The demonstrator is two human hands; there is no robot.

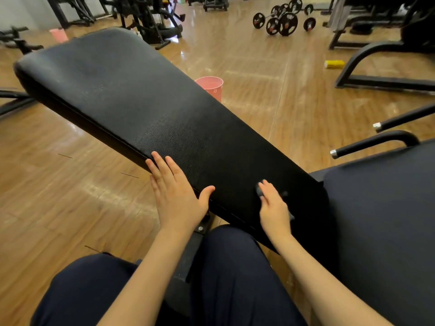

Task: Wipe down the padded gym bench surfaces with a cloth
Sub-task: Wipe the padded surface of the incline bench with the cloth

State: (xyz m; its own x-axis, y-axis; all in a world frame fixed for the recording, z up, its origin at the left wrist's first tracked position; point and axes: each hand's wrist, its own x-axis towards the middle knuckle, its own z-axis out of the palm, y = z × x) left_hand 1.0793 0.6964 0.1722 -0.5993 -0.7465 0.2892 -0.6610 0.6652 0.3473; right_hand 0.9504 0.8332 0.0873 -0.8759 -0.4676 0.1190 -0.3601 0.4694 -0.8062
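A long black padded bench back (150, 109) slants from the upper left down to the lower right, where it meets a black seat pad (386, 220). My left hand (175, 195) lies flat with straight fingers on the pad's near edge, thumb spread onto the top. My right hand (274, 208) presses a small dark grey cloth (259, 190) onto the pad's lower end; most of the cloth is hidden under the palm and looks blurred.
A pink bucket (213, 87) stands on the wooden floor behind the bench. Two black handle bars (376, 143) stick out at the right. Barbells with plates (282, 20), a yellow object (334, 64) and other machines fill the back. My dark-trousered legs are below.
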